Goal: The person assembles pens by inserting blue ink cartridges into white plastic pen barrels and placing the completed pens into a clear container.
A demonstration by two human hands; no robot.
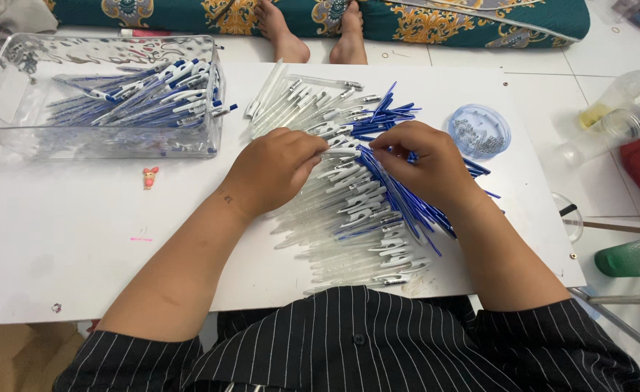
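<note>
Desk: a white board that carries nearly everything; its near edge meets the person's dark pinstriped shirt.
Bedding: teal cloth with a gold pattern along the far side, with another person's two bare feet resting in front of it.
Clear bin: a see-through plastic box at the far left of the desk, holding finished blue-and-white pens lying in a loose heap.
Pile of clear barrels: transparent pen bodies with white clips, spread from the middle of the desk toward the near edge, roughly side by side.
Blue refills: thin blue ink tubes fanned over the right part of the pile, some poking out past it to the right.
Left hand: rests on the left part of the pile, its grip curled and pressed together on a clear barrel at the fingertips.
Right hand: on the refills, its grip pinching what looks like one thin blue refill between thumb and fingers; the two hands nearly meet.
Round lid: a bluish shallow dish just right of the pile, holding small metal springs.
Green bottle: lies off the desk at the right.
Pink figurine: a tiny toy alone on the desk, below the bin.
</note>
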